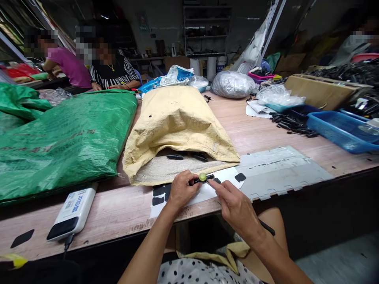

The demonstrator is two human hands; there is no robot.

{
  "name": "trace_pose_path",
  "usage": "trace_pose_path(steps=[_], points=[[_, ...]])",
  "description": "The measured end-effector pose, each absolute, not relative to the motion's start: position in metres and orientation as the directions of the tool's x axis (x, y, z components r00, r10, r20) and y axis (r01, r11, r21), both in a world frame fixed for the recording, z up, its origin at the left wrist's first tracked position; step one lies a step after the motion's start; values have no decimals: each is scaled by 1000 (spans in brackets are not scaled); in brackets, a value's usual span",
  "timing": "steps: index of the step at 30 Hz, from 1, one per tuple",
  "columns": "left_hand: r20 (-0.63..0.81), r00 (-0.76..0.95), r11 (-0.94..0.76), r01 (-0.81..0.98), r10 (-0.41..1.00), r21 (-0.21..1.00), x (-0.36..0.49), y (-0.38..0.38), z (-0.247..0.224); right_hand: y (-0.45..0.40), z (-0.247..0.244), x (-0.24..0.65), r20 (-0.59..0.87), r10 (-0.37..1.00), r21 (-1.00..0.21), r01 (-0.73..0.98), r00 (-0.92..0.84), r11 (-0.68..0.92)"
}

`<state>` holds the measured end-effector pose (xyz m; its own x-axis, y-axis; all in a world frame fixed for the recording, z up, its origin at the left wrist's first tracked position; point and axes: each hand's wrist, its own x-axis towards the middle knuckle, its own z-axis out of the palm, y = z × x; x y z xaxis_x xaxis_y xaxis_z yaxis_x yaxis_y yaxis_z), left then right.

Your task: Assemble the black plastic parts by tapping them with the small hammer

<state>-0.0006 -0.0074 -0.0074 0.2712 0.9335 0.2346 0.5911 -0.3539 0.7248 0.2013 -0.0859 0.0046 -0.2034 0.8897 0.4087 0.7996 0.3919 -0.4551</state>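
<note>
Both hands are closed on things at the table's (118, 205) near edge: the left hand (186, 189) pinches a black piece (195, 182), and the right hand (237, 203) grasps a slim tool (267, 227), its tip at the round yellow-green part (203, 177) between the hands. Just beyond them lies a yellow sack (180, 118), its mouth open towards the person, with dark pieces (175, 157) in the opening. Left of it is a green sack (65, 138); how full it is cannot be told. At the right, a blue tray (334, 130) holds a pale, partly visible item, beside a heap of black parts (293, 125). Farther back, a pink basket (256, 77) holds dark items, near a bulging clear bag (233, 84).
</note>
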Motion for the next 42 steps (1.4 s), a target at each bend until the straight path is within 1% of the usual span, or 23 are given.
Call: trace_pose_path(steps=[3,7,10,13,16,18,20,24,27,31,34,42], points=[[232,262,-345,587,937,732,0,-8,-7,-85,6,204,394,900,-463,806,-185,368],[225,248,-331,595,942,732,1,-9,-6,-84,9,210,464,879,-486,799,-107,354],[226,247,-332,601,942,727,1,-9,-6,-86,8,211,430,895,-484,808,-114,335],[224,247,-331,612,943,718,1,-9,-6,-86,6,213,394,913,-510,802,-103,311],[224,251,-334,628,942,703,2,-9,-4,-81,10,221,443,896,-546,786,-22,289],[227,256,-340,637,940,692,2,-10,-2,-72,13,231,471,881,-546,797,37,258],[228,267,-349,645,936,680,3,-11,0,-60,15,245,472,877,-513,838,94,186],[231,292,-370,658,928,656,3,-12,2,-31,5,274,464,864,-392,920,198,-1],[228,299,-374,664,927,648,2,-11,1,-16,-7,286,457,859,-319,944,233,-87],[221,304,-372,658,927,655,2,-9,-1,-11,-17,288,492,841,-248,962,224,-111],[217,309,-373,655,926,657,2,-9,-1,-13,-19,286,513,833,-217,970,208,-109],[216,279,-349,651,936,674,3,-8,-1,-13,-19,285,520,829,-196,974,204,-116]])
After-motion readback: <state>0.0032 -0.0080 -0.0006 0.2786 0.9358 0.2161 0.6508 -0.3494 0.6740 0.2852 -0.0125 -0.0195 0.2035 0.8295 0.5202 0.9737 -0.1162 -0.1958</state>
